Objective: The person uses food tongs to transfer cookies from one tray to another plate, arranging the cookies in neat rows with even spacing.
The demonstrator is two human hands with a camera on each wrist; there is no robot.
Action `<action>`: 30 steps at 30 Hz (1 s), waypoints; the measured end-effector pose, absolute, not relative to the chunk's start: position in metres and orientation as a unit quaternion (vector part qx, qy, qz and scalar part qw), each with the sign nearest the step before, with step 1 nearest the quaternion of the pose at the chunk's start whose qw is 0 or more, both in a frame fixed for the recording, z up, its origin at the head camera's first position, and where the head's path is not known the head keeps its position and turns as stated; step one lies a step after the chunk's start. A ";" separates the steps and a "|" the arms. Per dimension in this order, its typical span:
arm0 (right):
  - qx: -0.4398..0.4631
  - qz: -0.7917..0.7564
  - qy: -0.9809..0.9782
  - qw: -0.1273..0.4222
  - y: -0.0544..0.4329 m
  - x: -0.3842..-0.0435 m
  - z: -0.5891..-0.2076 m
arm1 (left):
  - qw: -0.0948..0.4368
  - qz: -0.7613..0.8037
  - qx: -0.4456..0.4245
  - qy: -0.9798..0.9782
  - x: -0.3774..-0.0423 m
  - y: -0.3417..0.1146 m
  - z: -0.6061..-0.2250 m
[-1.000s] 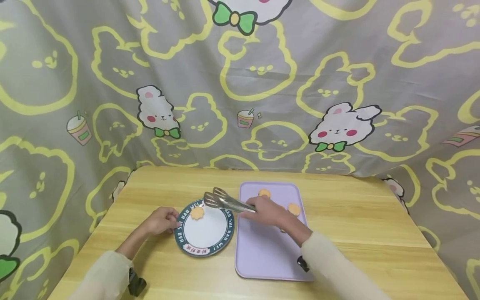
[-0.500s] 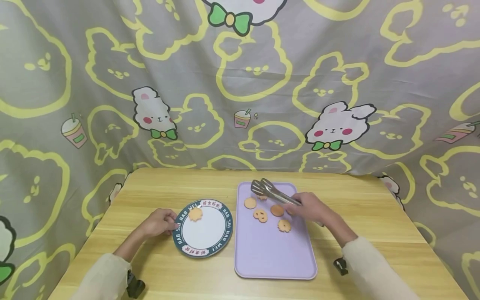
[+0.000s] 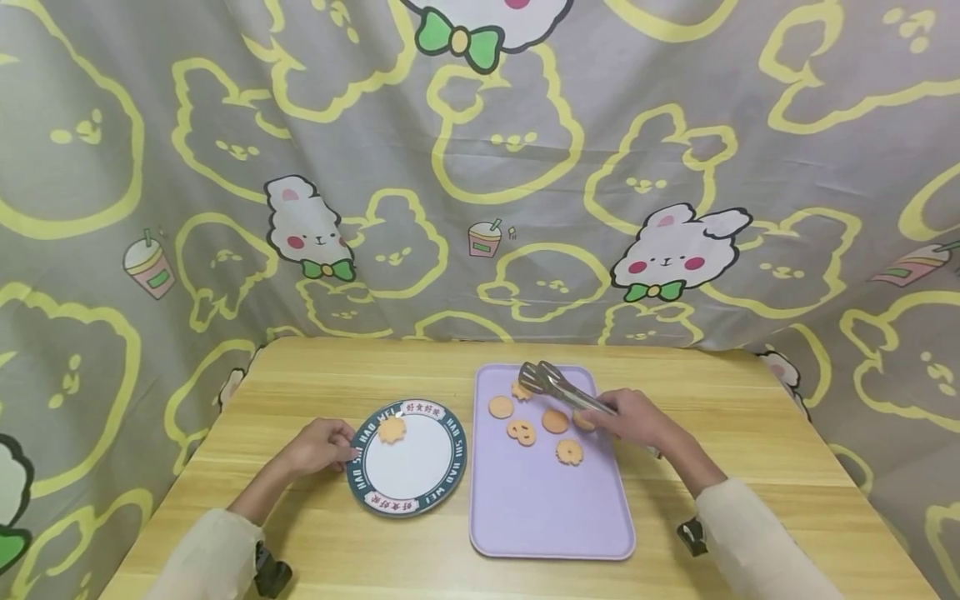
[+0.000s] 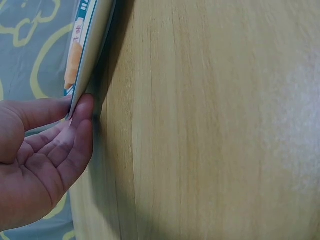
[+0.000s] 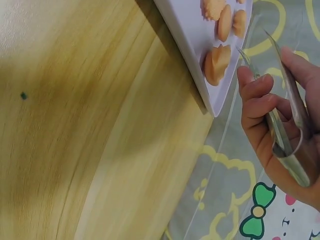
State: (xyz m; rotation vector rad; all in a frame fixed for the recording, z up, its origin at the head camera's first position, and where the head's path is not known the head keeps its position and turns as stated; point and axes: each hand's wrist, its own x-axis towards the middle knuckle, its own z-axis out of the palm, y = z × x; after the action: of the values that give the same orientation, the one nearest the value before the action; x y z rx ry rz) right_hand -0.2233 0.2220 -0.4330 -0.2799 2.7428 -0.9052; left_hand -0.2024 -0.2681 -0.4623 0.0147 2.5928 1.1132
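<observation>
My left hand pinches the left rim of a round plate with a dark green lettered border; thumb above and fingers below show in the left wrist view. One scalloped cookie lies near the plate's upper left. In my right hand are metal tongs, gripped by the handles, their slotted ends over the back of a lilac tray. Close to the tong ends is a small cookie. Several others lie on the tray, including a round one and a pretzel-shaped one.
The plate and tray stand side by side on a wooden table, with a narrow gap between them. A grey patterned curtain hangs behind the table and along its sides. A flower-shaped cookie is nearest the tray's middle.
My right hand has swung the tongs from above the plate rightward to the back of the tray, uncovering the cookies there. The left hand stays at the plate's rim.
</observation>
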 end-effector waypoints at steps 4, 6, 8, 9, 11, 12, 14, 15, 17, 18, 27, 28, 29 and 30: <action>-0.092 -0.315 0.935 0.132 0.220 -0.222 -0.434 | 0.160 0.390 0.006 0.907 -0.202 -0.269 -0.463; -0.091 -0.319 0.934 0.135 0.219 -0.221 -0.434 | 0.160 0.392 0.006 0.906 -0.202 -0.269 -0.463; -0.091 -0.323 0.932 0.135 0.218 -0.221 -0.434 | 0.161 0.393 0.005 0.905 -0.202 -0.268 -0.462; -0.093 -0.323 0.932 0.134 0.218 -0.221 -0.434 | 0.162 0.393 0.004 0.905 -0.202 -0.268 -0.462; -0.100 -0.320 0.933 0.130 0.217 -0.221 -0.434 | 0.162 0.392 0.004 0.906 -0.202 -0.268 -0.462; -0.103 -0.317 0.934 0.127 0.217 -0.221 -0.434 | 0.161 0.391 0.004 0.906 -0.202 -0.268 -0.462; -0.111 -0.312 0.936 0.121 0.218 -0.221 -0.434 | 0.161 0.389 0.004 0.907 -0.202 -0.268 -0.462; -0.115 -0.310 0.937 0.117 0.218 -0.221 -0.435 | 0.160 0.389 0.004 0.907 -0.203 -0.268 -0.462; -0.120 -0.306 0.938 0.112 0.218 -0.221 -0.435 | 0.160 0.390 0.005 0.907 -0.203 -0.268 -0.462; -0.120 -0.305 0.938 0.111 0.218 -0.221 -0.435 | 0.160 0.391 0.006 0.906 -0.203 -0.269 -0.462; -0.117 -0.308 0.937 0.112 0.221 -0.221 -0.437 | 0.161 0.395 0.009 0.905 -0.203 -0.268 -0.462; -0.116 -0.309 0.937 0.112 0.221 -0.221 -0.436 | 0.162 0.394 0.011 0.905 -0.203 -0.268 -0.462; -0.115 -0.310 0.937 0.113 0.221 -0.220 -0.435 | 0.162 0.395 0.011 0.904 -0.203 -0.268 -0.461; -0.113 -0.314 0.936 0.114 0.220 -0.220 -0.434 | 0.162 0.394 0.012 0.905 -0.203 -0.268 -0.460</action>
State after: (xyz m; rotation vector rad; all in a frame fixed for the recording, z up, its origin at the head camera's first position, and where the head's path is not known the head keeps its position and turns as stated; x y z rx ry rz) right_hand -0.2200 0.2201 -0.4344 -0.3316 2.7426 -0.9216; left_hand -0.2025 -0.2683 -0.4603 0.0354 2.5813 1.1240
